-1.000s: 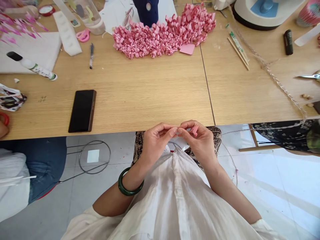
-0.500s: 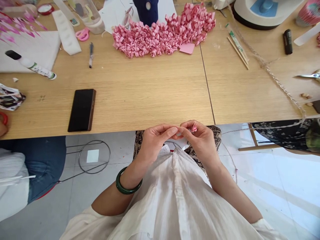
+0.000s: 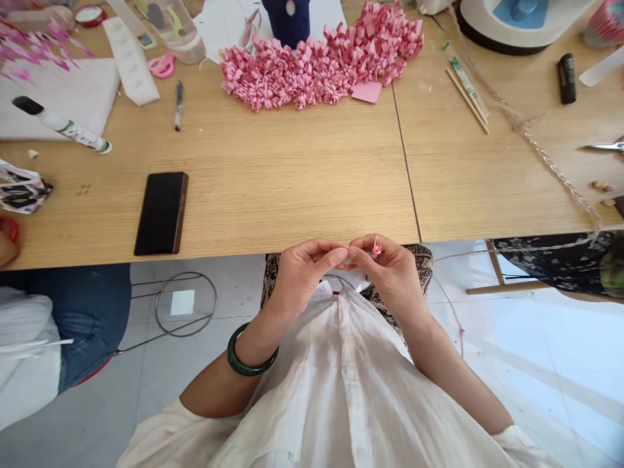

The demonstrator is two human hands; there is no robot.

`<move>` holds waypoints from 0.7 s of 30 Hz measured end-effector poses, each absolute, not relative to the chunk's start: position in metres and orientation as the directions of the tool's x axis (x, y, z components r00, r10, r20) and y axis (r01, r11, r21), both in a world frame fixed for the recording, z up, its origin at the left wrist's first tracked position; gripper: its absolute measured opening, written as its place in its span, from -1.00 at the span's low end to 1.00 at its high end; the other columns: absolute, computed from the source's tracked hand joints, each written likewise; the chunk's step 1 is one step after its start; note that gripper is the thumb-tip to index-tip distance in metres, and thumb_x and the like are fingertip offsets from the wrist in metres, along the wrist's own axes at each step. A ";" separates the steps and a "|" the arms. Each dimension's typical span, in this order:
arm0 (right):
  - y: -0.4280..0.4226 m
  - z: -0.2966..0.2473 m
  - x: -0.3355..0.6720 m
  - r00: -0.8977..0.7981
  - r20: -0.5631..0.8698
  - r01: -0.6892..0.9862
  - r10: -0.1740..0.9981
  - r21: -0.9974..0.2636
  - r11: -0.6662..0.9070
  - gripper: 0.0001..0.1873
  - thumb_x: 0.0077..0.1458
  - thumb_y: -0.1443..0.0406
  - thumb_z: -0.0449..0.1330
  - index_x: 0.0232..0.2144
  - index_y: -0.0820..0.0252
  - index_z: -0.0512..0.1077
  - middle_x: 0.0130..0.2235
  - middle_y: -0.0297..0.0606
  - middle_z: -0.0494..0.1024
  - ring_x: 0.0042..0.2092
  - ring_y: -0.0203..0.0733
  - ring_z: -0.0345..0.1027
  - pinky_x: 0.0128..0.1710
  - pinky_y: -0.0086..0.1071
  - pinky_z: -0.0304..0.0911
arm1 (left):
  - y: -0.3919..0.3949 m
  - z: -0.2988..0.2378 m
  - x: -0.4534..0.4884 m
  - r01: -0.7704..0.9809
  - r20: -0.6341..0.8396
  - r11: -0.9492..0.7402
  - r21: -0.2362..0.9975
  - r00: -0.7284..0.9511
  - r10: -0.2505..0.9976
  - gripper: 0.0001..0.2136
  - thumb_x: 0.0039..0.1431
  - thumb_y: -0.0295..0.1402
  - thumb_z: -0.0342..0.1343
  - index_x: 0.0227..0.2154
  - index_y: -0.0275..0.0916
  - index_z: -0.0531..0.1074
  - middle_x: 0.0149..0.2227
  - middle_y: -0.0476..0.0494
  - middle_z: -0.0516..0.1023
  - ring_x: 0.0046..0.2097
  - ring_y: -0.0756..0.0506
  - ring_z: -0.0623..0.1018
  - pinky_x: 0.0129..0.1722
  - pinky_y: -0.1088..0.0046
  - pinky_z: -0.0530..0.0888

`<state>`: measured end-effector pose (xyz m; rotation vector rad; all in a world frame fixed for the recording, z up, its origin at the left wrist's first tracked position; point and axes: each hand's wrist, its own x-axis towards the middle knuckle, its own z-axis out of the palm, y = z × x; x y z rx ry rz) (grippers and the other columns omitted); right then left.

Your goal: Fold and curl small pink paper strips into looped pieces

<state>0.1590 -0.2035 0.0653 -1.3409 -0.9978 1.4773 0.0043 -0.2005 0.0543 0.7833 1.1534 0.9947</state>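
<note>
My left hand (image 3: 311,270) and my right hand (image 3: 392,268) meet at the fingertips just off the table's front edge, above my lap. Both are pinched closed. A small pink-and-white curled piece (image 3: 376,249), with a thin pale end sticking up, shows at my right hand's fingers. What lies between the touching fingertips is hidden. Further back on the table lies a heap of pink curled paper strips (image 3: 292,78), with a flat pink square (image 3: 367,91) at its front edge.
A black phone (image 3: 160,213) lies left on the table (image 3: 292,188). Behind it are a pen (image 3: 179,106), pink scissors (image 3: 162,65) and a white tube (image 3: 73,130). Sticks (image 3: 467,101), a braided cord (image 3: 550,159) and a marker (image 3: 566,78) are on the right. A co-worker's hand (image 3: 6,250) shows far left.
My hands stay pinched together in nearly the same place. The small pink piece has turned slightly, and its thin pale end now points up. The whole view has shifted a little.
</note>
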 end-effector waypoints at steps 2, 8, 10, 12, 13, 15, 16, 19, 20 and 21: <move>-0.203 0.066 0.158 -0.042 -0.289 -0.098 0.956 -0.951 -0.292 -0.70 0.06 0.07 0.42 -0.47 0.14 0.52 -0.43 -0.32 0.56 -0.38 -0.24 0.45 -0.38 -0.37 0.41 | -0.200 0.054 0.004 -0.207 -0.338 0.348 0.914 0.080 0.938 -0.79 0.06 -0.19 0.42 -0.39 -0.23 0.64 -0.39 -0.08 0.69 -0.35 -0.08 0.65 -0.24 0.37 0.61; -0.203 0.066 0.157 -0.040 -0.295 -0.105 0.955 -0.949 -0.298 -0.72 0.04 0.07 0.42 -0.45 0.13 0.53 -0.41 -0.33 0.57 -0.41 -0.24 0.46 -0.44 -0.37 0.41 | -0.203 0.054 0.006 -0.180 -0.259 0.252 0.951 -0.013 0.966 -0.81 0.06 -0.20 0.43 -0.40 -0.20 0.63 -0.38 -0.04 0.67 -0.35 -0.03 0.62 -0.28 0.46 0.57; -0.203 0.066 0.157 -0.015 -0.303 -0.086 0.953 -0.949 -0.303 -0.72 0.04 0.08 0.42 -0.43 0.13 0.54 -0.41 -0.32 0.59 -0.41 -0.24 0.45 -0.46 -0.38 0.38 | -0.204 0.053 0.006 -0.163 -0.243 0.237 0.958 -0.017 0.970 -0.80 0.12 -0.17 0.39 -0.36 -0.19 0.65 -0.33 -0.06 0.69 -0.33 -0.03 0.62 -0.24 0.44 0.57; -0.203 0.067 0.158 0.004 -0.290 -0.078 0.957 -0.954 -0.289 -0.75 0.05 0.10 0.41 -0.43 0.14 0.54 -0.41 -0.32 0.60 -0.42 -0.26 0.43 -0.45 -0.39 0.38 | -0.204 0.053 0.006 -0.160 -0.239 0.237 0.958 0.003 0.971 -0.79 0.19 -0.13 0.34 -0.32 -0.18 0.67 -0.27 -0.09 0.70 -0.32 -0.03 0.62 -0.19 0.42 0.58; -0.203 0.067 0.158 0.007 -0.283 -0.080 0.959 -0.956 -0.282 -0.76 0.05 0.12 0.41 -0.43 0.14 0.55 -0.41 -0.32 0.60 -0.42 -0.27 0.43 -0.45 -0.40 0.37 | -0.203 0.052 0.005 -0.160 -0.240 0.240 0.957 0.019 0.971 -0.78 0.22 -0.12 0.32 -0.31 -0.17 0.68 -0.25 -0.09 0.71 -0.31 -0.03 0.62 -0.18 0.42 0.58; -0.203 0.067 0.158 -0.001 -0.279 -0.085 0.960 -0.957 -0.278 -0.77 0.05 0.13 0.41 -0.43 0.15 0.55 -0.42 -0.33 0.59 -0.44 -0.28 0.41 -0.47 -0.41 0.36 | -0.203 0.052 0.004 -0.156 -0.253 0.258 0.954 0.050 0.966 -0.78 0.23 -0.12 0.31 -0.31 -0.16 0.69 -0.24 -0.09 0.71 -0.30 -0.02 0.61 -0.16 0.44 0.57; -0.203 0.067 0.159 -0.006 -0.282 -0.085 0.960 -0.956 -0.281 -0.77 0.05 0.13 0.41 -0.43 0.15 0.56 -0.42 -0.33 0.59 -0.44 -0.28 0.41 -0.48 -0.41 0.36 | -0.203 0.051 0.004 -0.157 -0.259 0.265 0.951 0.059 0.964 -0.79 0.22 -0.13 0.33 -0.31 -0.16 0.69 -0.25 -0.08 0.71 -0.30 -0.02 0.61 -0.16 0.44 0.57; -0.203 0.065 0.159 -0.010 -0.288 -0.084 0.958 -0.954 -0.288 -0.75 0.05 0.12 0.41 -0.43 0.16 0.56 -0.42 -0.32 0.59 -0.44 -0.28 0.42 -0.48 -0.42 0.36 | -0.203 0.050 0.003 -0.182 -0.266 0.276 0.944 0.075 0.961 -0.81 0.17 -0.15 0.37 -0.32 -0.16 0.70 -0.27 -0.07 0.72 -0.30 -0.03 0.62 -0.18 0.45 0.57; -0.203 0.065 0.159 -0.007 -0.286 -0.085 0.958 -0.955 -0.285 -0.75 0.04 0.12 0.42 -0.44 0.17 0.55 -0.43 -0.32 0.58 -0.43 -0.28 0.42 -0.48 -0.42 0.35 | -0.203 0.050 0.003 -0.191 -0.270 0.281 0.941 0.082 0.959 -0.81 0.16 -0.15 0.38 -0.33 -0.16 0.70 -0.29 -0.07 0.72 -0.30 -0.03 0.62 -0.19 0.45 0.57; -0.203 0.064 0.159 -0.005 -0.281 -0.087 0.960 -0.956 -0.280 -0.74 0.04 0.12 0.43 -0.45 0.17 0.55 -0.44 -0.32 0.58 -0.43 -0.28 0.41 -0.48 -0.43 0.35 | -0.203 0.050 0.003 -0.198 -0.273 0.286 0.938 0.087 0.958 -0.81 0.15 -0.15 0.39 -0.33 -0.16 0.70 -0.31 -0.07 0.72 -0.31 -0.03 0.63 -0.20 0.45 0.57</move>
